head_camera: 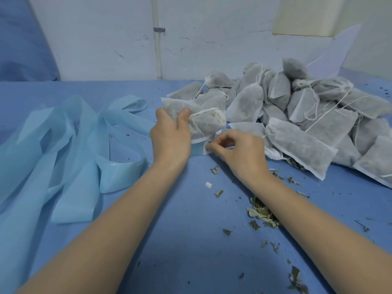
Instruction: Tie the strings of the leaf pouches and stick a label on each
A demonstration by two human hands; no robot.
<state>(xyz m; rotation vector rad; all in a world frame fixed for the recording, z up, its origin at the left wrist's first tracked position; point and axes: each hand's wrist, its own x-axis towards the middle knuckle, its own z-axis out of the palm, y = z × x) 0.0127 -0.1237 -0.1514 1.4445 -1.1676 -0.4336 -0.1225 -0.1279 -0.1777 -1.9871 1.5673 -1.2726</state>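
Blue cloth covers the table [191,240] under a cracked pale wall, with dried leaf crumbs scattered to my right. From the head camera I see my left hand [169,136] curled around a white gauze pouch of dark leaves [203,122], its long axis running left to right and its drawstring mouth pointing right. Just below it, my right hand [239,151] pinches the corner of a small white label on pale blue backing [202,148]. That label sits directly under the pouch, nearest my right fingers. A heap of matching filled pouches [297,115] lies farther right.
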